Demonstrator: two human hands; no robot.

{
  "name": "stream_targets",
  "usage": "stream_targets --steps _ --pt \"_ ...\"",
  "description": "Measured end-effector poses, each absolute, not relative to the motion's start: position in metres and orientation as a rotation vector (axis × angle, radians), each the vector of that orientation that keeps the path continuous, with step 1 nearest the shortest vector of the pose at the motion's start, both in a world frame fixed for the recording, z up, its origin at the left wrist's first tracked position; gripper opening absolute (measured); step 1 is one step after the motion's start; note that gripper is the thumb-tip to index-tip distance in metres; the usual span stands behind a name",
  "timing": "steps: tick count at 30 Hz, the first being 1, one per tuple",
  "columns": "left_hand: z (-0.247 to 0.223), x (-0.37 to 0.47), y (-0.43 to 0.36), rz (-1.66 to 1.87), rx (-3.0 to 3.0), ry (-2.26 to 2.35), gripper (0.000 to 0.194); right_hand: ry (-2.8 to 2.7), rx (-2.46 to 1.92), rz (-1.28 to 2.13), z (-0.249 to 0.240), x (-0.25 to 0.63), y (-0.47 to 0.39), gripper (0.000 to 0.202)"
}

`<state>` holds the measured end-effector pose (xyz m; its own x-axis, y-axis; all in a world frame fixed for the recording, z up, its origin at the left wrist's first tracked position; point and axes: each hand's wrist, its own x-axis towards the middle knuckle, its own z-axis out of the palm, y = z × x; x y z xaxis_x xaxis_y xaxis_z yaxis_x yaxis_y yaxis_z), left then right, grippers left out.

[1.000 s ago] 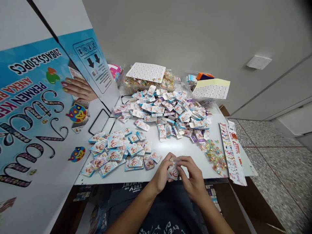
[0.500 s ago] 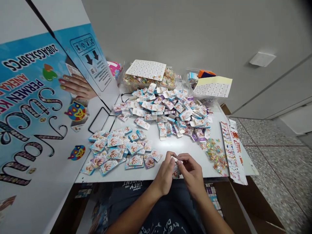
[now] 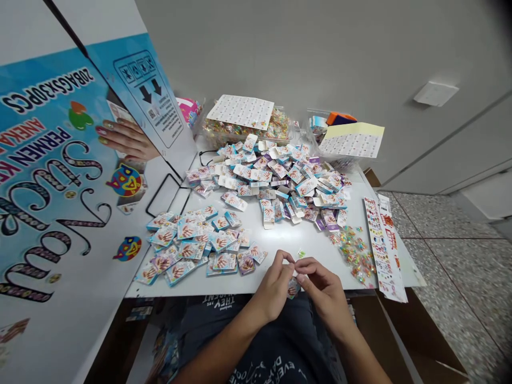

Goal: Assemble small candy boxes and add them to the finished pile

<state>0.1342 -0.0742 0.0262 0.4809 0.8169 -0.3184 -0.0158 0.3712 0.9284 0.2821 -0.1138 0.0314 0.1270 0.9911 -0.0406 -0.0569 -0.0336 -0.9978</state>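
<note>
White end of a small box [image 3: 293, 289] pinched btwn both hands, near edge of desk

Small box is at the middle of the near edge of the desk [image 3: 316, 242], partly hidden by the hands. L hand [image 3: 272, 293] has thumb & index closed on its upper end; R hand [image 3: 330, 298] likewise, fingers drawn in tight, tips almost meeting the L ones. Neither is open wide; the exact grip of the lower fingers can't be told. Can't see inside the box either.

Progress, as far as it shows: a good-sized heap of boxes that look shut [image 3: 192, 249] lies toward the near L corner, a few pcs spread twd the L hand. A bigger heap of boxes, many w/ flaps open [image 3: 308, 185], runs across the mid & back of the desk. So approx. a decent batch looks closed, more look open, & one is in hand. No count poss.; boxes overlap too much.

Loose wrapped candies [image 3: 356, 256] lie R of the hands, w/ a small green packet [image 3: 301, 254] just beyond the fingers. Printed strips [image 3: 376, 245] run along the R edge. At the back edge: clear bin [image 3: 208, 141] full of similar candies, w/ a printed sheet [image 3: 242, 111] on top. Big printed carton [image 3: 96, 213] stands at the L edge.
</note>
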Motion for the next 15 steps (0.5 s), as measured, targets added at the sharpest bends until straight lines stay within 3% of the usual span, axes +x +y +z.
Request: stream_targets --steps 8,15 --pt "0.029 0.143 -0.081 0.761 1.256 0.912 0.029 -0.805 -1.332 0.995 0.017 0.279 -0.118 0.018" --pt "0.031 0.147 -0.084 0.902 1.288 1.015 0.015 -0.818 -1.375 1.032 0.024 0.267 -0.121 0.023"
